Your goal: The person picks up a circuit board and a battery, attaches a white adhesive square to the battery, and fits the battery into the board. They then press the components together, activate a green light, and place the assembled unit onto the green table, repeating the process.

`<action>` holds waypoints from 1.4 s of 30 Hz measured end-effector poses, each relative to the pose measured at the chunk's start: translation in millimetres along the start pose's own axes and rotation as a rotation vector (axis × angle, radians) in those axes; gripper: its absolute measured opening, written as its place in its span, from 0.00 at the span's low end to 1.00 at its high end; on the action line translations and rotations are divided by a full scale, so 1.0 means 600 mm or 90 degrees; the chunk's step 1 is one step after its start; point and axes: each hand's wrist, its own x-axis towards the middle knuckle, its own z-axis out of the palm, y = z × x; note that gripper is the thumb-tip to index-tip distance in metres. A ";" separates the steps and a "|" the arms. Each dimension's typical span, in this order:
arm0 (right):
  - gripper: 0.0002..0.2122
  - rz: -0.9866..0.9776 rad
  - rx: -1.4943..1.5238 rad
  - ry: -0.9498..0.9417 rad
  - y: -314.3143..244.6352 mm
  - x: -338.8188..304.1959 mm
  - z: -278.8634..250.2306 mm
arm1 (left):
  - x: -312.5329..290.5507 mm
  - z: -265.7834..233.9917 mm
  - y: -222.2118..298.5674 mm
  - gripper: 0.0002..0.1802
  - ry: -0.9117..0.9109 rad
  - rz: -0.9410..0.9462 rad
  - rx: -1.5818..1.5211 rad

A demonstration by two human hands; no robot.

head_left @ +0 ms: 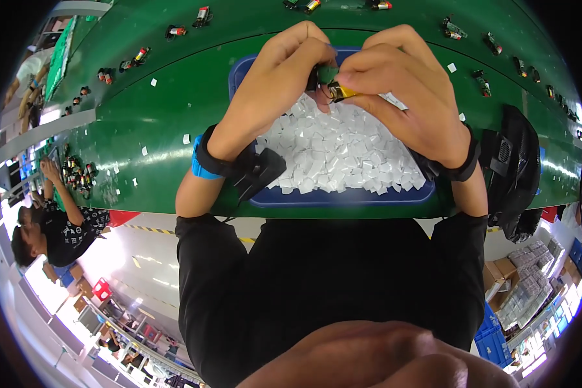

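Small wired assembly (341, 92) is up btwn the two hands, over the far part of the blue tray (343, 199), its yellow-wrapped end twd the R side, green + black parts twd the L. L hand (265, 81) is curled round the green/black side, a fingertip showing just below it. R hand (401, 84) pinches the yellow end w/ thumb + forefinger. So both hands are closed on the same pc, nr each other, fingertips just apart w/ the assembly in the gap. Thin dark wire loops there too; exact grip on the L partly hidden by the fingers. White patch shows under the R fingers, can't tell if held or lying in the tray

Below the hands, tray's heaped w/ small white squares (336, 155); a few loose ones lie on the green table (142, 123). More assemblies (202, 16) sit spread along the far side, well apart from the hands. L wrist has a blue band (204, 158) + black gadget (262, 171); R wrist a black strap (469, 161), black bag (514, 168) just beyond it. Far L, a co-worker (64, 226) has a hand nr a pile of similar pcs (77, 176)
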 end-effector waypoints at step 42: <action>0.12 0.123 -0.112 0.193 -0.043 0.016 -0.025 | -0.012 0.022 0.001 0.19 0.089 0.322 0.038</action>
